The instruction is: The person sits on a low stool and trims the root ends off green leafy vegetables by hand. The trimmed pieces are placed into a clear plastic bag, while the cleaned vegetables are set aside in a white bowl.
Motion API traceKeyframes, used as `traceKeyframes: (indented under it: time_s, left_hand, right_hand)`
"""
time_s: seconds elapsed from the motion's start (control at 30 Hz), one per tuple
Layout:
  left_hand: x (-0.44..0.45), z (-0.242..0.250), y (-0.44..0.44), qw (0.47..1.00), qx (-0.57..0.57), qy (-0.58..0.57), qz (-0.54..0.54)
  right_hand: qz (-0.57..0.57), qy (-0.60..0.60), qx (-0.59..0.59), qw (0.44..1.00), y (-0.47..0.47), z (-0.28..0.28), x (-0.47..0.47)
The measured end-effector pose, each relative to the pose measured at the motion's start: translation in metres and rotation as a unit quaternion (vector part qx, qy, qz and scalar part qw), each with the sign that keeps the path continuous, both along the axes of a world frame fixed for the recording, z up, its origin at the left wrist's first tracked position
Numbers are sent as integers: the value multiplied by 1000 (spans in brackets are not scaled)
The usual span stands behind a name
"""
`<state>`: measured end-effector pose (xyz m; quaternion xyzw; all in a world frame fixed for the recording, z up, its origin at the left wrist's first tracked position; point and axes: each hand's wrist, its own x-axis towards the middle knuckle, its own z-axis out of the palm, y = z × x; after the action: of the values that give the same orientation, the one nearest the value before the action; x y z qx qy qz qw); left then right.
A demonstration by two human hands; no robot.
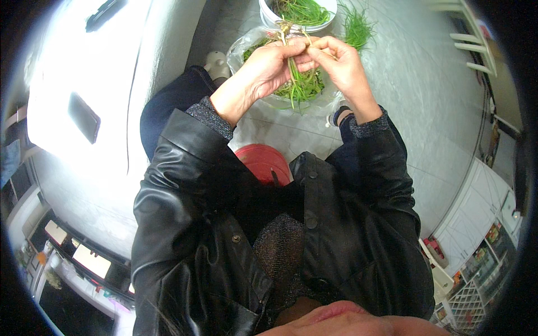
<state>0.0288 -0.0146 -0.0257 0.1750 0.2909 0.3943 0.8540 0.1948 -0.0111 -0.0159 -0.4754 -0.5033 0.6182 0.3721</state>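
My left hand (pixel 271 63) grips a small bunch of thin green onion-like plants (pixel 297 86), with the pale, rooty ends up and the leaves hanging down. At the bulb end, the thumb and fingers of my right hand (pixel 342 61) pinch a thin pale stalk. Directly beneath both hands lies a clear plastic bag (pixel 275 102), spread wide and holding green leaves and brownish scraps. Just beyond it stands a white bucket (pixel 265 17) with more of the long green plants inside. Another green tuft (pixel 358 27) rests on the floor to the bucket's right.
A red round stool or bucket (pixel 265 161) sits low between my legs. On my left is a brightly lit white surface (pixel 113 75) bearing a phone (pixel 84 117) and a dark object (pixel 105 14). Grey tiles (pixel 412 84) cover the floor; white cabinets (pixel 475 210) stand at the right.
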Motion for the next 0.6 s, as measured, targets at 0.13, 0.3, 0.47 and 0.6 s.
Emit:
traceKeyframes:
  time_s: [0.13,0.3,0.47,0.6]
  left_hand:
    - [-7,-3,9,999,19,14,23]
    - [-22,-5,16,965,46,227,122]
    - [-23,-4,15,958,63,251,125]
    - [-13,-3,7,972,95,213,-16]
  right_hand:
    - [3,-22,-10,1000,4,14,21]
    - [-32,177,-88,980,15,24,50]
    - [-52,275,-120,953,18,19,58]
    - [-29,304,-136,942,17,12,53]
